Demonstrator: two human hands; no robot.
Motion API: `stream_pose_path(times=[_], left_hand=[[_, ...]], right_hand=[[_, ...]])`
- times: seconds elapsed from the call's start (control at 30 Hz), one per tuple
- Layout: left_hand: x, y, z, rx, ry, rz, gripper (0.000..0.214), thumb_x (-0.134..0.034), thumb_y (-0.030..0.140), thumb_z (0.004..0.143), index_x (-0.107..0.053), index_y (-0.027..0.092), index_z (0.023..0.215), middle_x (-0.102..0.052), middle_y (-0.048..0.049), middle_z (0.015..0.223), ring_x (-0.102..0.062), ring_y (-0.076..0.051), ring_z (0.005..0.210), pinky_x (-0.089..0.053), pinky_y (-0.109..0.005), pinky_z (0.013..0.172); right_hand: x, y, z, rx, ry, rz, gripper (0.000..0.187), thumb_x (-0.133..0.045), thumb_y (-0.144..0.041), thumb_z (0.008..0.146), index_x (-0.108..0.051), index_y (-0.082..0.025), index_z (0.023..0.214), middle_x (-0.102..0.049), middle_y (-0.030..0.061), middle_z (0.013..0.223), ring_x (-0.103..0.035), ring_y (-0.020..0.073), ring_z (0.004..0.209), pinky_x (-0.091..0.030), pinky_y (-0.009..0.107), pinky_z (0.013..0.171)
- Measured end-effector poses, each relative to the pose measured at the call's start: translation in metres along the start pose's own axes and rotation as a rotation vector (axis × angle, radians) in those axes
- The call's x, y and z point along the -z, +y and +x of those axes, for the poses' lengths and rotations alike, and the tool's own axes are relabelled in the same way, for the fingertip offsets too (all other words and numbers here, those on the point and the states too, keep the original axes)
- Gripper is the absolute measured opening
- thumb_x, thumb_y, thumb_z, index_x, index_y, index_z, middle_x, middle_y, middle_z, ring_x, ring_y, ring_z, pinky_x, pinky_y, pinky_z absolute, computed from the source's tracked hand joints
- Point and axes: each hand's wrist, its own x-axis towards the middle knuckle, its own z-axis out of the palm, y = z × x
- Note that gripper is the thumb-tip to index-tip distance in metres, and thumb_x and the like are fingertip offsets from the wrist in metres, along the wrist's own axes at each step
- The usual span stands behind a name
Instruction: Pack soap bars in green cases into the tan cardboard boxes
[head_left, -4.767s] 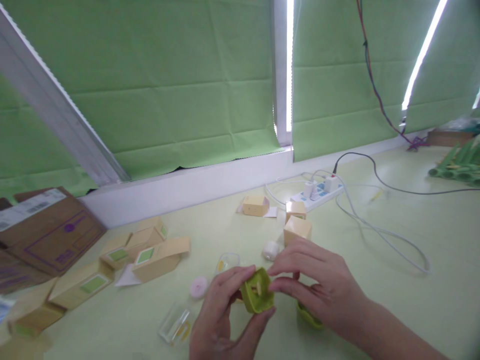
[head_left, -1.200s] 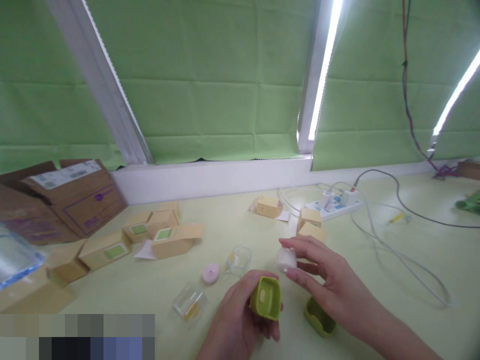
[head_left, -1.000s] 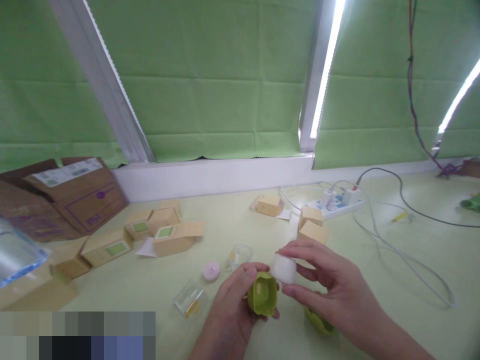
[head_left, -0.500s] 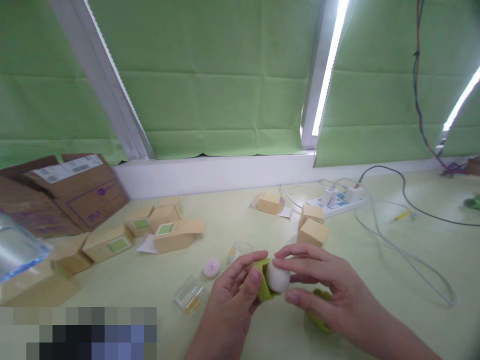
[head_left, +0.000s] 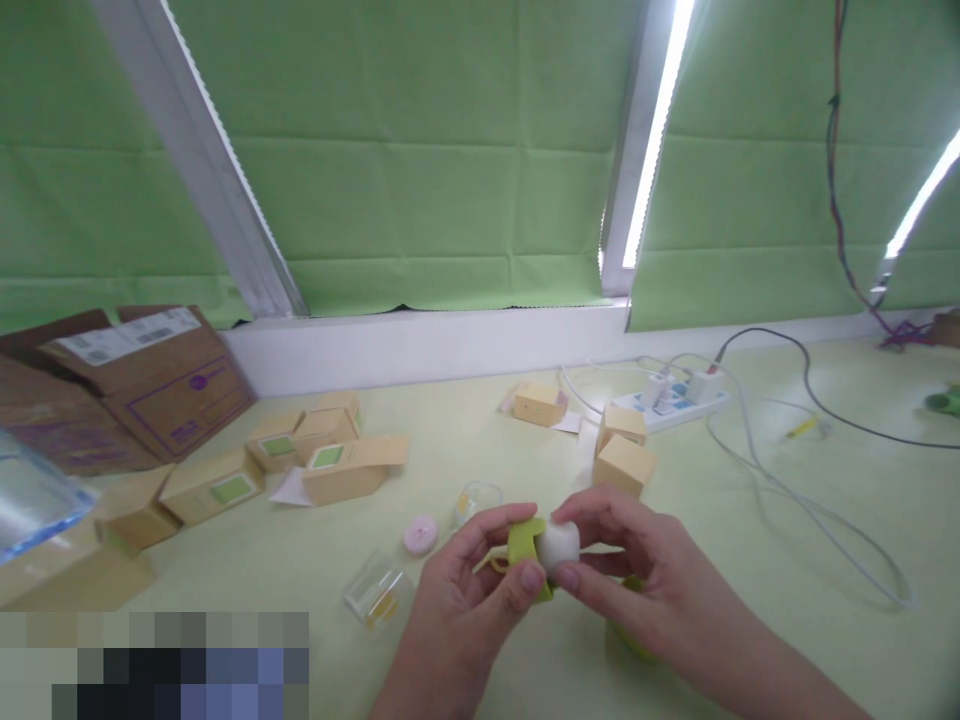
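My left hand (head_left: pixel 457 620) grips a small green plastic case half (head_left: pixel 523 545) between thumb and fingers, just above the pale green table (head_left: pixel 750 560). My right hand (head_left: pixel 645 575) pinches a small white round piece (head_left: pixel 559 543) and presses it against the open side of the green half. A second green piece (head_left: pixel 630 640) lies on the table under my right hand, mostly hidden.
A pink round disc (head_left: pixel 420 534) and two clear plastic boxes (head_left: pixel 375 597) (head_left: pixel 477 498) lie left of my hands. Tan cartons (head_left: pixel 352 468) sit further left, small tan cubes (head_left: pixel 621 462) behind. A power strip (head_left: pixel 671 400) with cables lies at right, a brown cardboard box (head_left: pixel 150 375) far left.
My right hand picked the white piece up from the table and brought it to the green half in my left hand; now it is pressed deeper in.
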Motion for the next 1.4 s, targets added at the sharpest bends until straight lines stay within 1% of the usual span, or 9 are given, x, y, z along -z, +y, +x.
stream_pose_path(times=[0.2, 0.43, 0.53, 0.67, 0.8, 0.93, 1.1, 1.27, 1.4], left_hand=[[0.003, -0.002, -0.001, 0.017, -0.038, 0.043, 0.041, -0.084, 0.036, 0.076, -0.068, 0.023, 0.112, -0.075, -0.0041, 0.102, -0.070, -0.018, 0.093, -0.053, -0.026, 0.081], [0.003, 0.003, 0.000, -0.032, -0.018, 0.166, 0.038, -0.080, 0.038, 0.080, -0.070, 0.025, 0.114, -0.077, -0.0036, 0.104, -0.070, -0.019, 0.098, -0.055, -0.024, 0.085], [0.005, 0.002, 0.002, -0.041, -0.004, 0.242, 0.040, -0.079, 0.038, 0.080, -0.071, 0.026, 0.118, -0.075, -0.0052, 0.118, -0.068, -0.022, 0.109, -0.055, -0.027, 0.091], [0.007, 0.001, 0.000, -0.012, 0.021, 0.395, 0.047, -0.075, 0.038, 0.084, -0.068, 0.026, 0.128, -0.072, -0.0066, 0.127, -0.065, -0.027, 0.119, -0.053, -0.033, 0.100], [0.008, 0.003, -0.002, -0.079, 0.047, 0.625, 0.040, -0.063, 0.040, 0.091, -0.069, 0.028, 0.129, -0.070, -0.0047, 0.133, -0.060, -0.029, 0.128, -0.046, -0.039, 0.108], [0.009, 0.006, -0.002, -0.155, 0.026, 0.804, 0.037, -0.052, 0.040, 0.097, -0.070, 0.028, 0.127, -0.072, -0.0051, 0.130, -0.062, -0.029, 0.124, -0.043, -0.041, 0.110], [0.011, 0.006, -0.002, -0.209, -0.037, 0.898, 0.037, -0.051, 0.036, 0.097, -0.071, 0.026, 0.126, -0.074, -0.0071, 0.125, -0.067, -0.030, 0.116, -0.048, -0.039, 0.102], [0.009, 0.002, -0.005, -0.211, 0.033, 0.850, 0.034, -0.057, 0.032, 0.093, -0.073, 0.026, 0.122, -0.075, -0.0074, 0.124, -0.066, -0.032, 0.117, -0.044, -0.044, 0.107], [0.006, 0.006, -0.005, -0.153, 0.075, 0.786, 0.034, -0.052, 0.036, 0.096, -0.074, 0.027, 0.121, -0.073, -0.0056, 0.127, -0.062, -0.029, 0.123, -0.039, -0.044, 0.112]], right_hand=[[-0.001, 0.002, 0.003, 0.038, 0.025, -0.088, 0.013, -0.070, -0.025, 0.090, -0.071, -0.024, 0.103, -0.075, 0.0007, 0.101, -0.074, 0.0178, 0.097, -0.062, 0.030, 0.092], [-0.002, 0.001, 0.004, 0.046, 0.125, -0.141, 0.029, -0.074, -0.015, 0.080, -0.066, -0.024, 0.107, -0.077, -0.0010, 0.096, -0.076, 0.0166, 0.088, -0.063, 0.027, 0.086], [-0.004, 0.004, 0.004, 0.096, 0.161, -0.263, 0.022, -0.073, -0.018, 0.081, -0.072, -0.024, 0.101, -0.078, -0.0007, 0.095, -0.076, 0.0169, 0.084, -0.064, 0.028, 0.082], [-0.006, 0.007, 0.004, 0.188, 0.179, -0.373, 0.026, -0.074, -0.019, 0.080, -0.074, -0.023, 0.105, -0.079, 0.0026, 0.098, -0.075, 0.0195, 0.085, -0.063, 0.032, 0.082], [-0.005, 0.007, 0.003, 0.246, 0.157, -0.416, 0.029, -0.072, -0.018, 0.081, -0.074, -0.022, 0.110, -0.079, 0.0045, 0.102, -0.074, 0.0206, 0.090, -0.061, 0.033, 0.086], [-0.007, 0.005, 0.003, 0.162, 0.110, -0.427, 0.035, -0.071, -0.018, 0.081, -0.072, -0.024, 0.115, -0.078, 0.0027, 0.104, -0.073, 0.0198, 0.090, -0.061, 0.033, 0.086], [-0.011, 0.003, 0.004, 0.124, 0.095, -0.415, 0.027, -0.069, -0.016, 0.079, -0.073, -0.023, 0.104, -0.078, 0.0001, 0.095, -0.073, 0.0181, 0.081, -0.063, 0.031, 0.081], [-0.014, 0.005, 0.000, 0.121, 0.118, -0.404, 0.029, -0.070, -0.017, 0.077, -0.075, -0.023, 0.105, -0.079, 0.0028, 0.099, -0.073, 0.0204, 0.084, -0.064, 0.033, 0.080], [-0.014, 0.005, 0.000, -0.047, 0.094, -0.193, 0.025, -0.071, -0.024, 0.083, -0.075, -0.024, 0.107, -0.078, 0.0027, 0.106, -0.075, 0.0208, 0.091, -0.064, 0.032, 0.083]])
